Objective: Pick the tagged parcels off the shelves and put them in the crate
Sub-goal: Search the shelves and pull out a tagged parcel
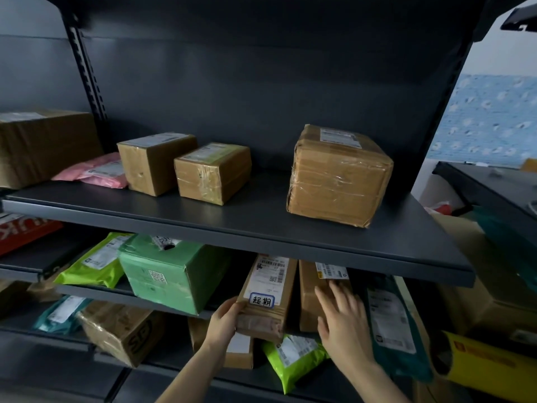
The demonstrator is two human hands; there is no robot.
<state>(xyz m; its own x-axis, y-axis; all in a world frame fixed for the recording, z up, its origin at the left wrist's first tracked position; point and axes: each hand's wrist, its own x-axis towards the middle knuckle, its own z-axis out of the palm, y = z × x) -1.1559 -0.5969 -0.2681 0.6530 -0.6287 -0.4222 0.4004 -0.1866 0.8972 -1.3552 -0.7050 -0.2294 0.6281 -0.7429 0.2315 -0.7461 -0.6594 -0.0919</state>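
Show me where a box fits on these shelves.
Upper shelf: bare gap between the small taped box and the large taped box, plus the front strip. The lower shelf is crowded: green box, tagged parcel and brown box side by side.

dark grey shelf (261, 225), brown boxes (340, 175), pink mailer (98, 171), green box (171, 271), lime bag (93, 261), blue-edged tag (262, 300)

Single head-worn wide-angle view, close before the dark shelving (261, 207), angled forward and slightly down

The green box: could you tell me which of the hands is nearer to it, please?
Left. The left hand grips the tagged parcel just right of the green box; the right hand lies farther right.
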